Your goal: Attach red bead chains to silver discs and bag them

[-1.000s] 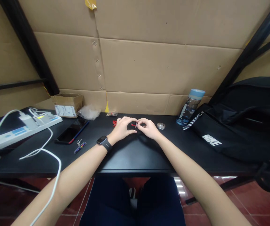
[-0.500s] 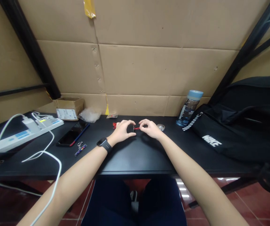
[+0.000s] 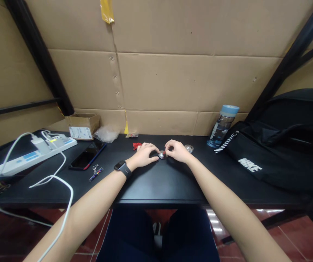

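A small round shiny piece (image 3: 161, 155) lies on the black table (image 3: 156, 182) between my hands. My left hand (image 3: 144, 155), with a dark watch on its wrist, rests to its left, thumb and fingers apart, fingertips close to the piece's edge. At its right side, my right hand (image 3: 175, 150) pinches a bit of red cord over the piece. Behind my left hand lies a bundle of red cord (image 3: 136, 146). Another clear round piece (image 3: 189, 148) sits right of my right hand.
At the left are a power strip (image 3: 6, 168) with white cables, a phone (image 3: 87, 157), a keychain (image 3: 96, 173), a cardboard box (image 3: 81, 131) and a plastic bag (image 3: 106, 134). A bottle (image 3: 218, 131) and black bag (image 3: 268, 156) stand right.
The round piece, earlier seen edge-on in my left hand, now lies flatter and shows its face. My left fingers have come off it. The view has shifted slightly.
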### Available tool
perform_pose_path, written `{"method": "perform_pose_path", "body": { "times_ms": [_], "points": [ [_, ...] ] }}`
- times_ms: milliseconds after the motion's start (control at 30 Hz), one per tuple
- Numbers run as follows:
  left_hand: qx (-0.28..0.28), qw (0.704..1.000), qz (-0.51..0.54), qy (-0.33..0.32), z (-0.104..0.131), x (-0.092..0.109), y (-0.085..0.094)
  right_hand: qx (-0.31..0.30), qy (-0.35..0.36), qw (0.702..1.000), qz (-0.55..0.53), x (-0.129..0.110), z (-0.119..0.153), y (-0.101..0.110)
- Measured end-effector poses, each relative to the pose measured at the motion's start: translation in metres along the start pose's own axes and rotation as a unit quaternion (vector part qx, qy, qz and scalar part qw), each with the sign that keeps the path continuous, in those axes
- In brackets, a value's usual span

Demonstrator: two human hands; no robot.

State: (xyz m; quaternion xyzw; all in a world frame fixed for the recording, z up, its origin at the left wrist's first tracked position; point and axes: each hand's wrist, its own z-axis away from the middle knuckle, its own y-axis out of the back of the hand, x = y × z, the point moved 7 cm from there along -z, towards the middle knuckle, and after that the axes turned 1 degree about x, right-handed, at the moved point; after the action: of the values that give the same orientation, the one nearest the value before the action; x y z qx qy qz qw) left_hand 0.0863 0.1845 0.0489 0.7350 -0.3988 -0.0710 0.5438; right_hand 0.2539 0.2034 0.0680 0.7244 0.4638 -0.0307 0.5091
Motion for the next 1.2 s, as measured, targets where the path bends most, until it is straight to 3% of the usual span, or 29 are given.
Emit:
{"method": "perform_pose_path", "body": {
  "times_ms": [167,267,367,433,533,633,1200],
  "points": [
    [-0.017,1.000,-0.002,-0.011,-0.002,-0.001,-0.003,0.004,0.007,0.999,0.038,0.001,-0.002,0.001],
    [0.023,0.998,-0.041,0.027,-0.003,-0.013,0.010,0.030,-0.012,0.997,0.076,0.013,-0.002,0.016],
    [0.080,0.987,-0.103,0.099,0.002,-0.041,0.037,0.037,-0.060,0.990,0.126,0.038,0.003,0.041],
    [0.102,0.976,-0.118,0.151,0.010,-0.064,0.054,0.008,-0.106,0.984,0.143,0.059,0.011,0.055],
    [0.075,0.965,-0.125,0.219,0.022,-0.099,0.068,-0.042,-0.164,0.976,0.136,0.088,0.024,0.070],
    [0.020,0.963,-0.110,0.245,0.028,-0.118,0.067,-0.056,-0.183,0.973,0.130,0.102,0.030,0.077],
    [-0.045,0.956,-0.108,0.268,0.025,-0.112,0.050,-0.037,-0.167,0.982,0.077,0.103,0.029,0.080]
  ]
}}
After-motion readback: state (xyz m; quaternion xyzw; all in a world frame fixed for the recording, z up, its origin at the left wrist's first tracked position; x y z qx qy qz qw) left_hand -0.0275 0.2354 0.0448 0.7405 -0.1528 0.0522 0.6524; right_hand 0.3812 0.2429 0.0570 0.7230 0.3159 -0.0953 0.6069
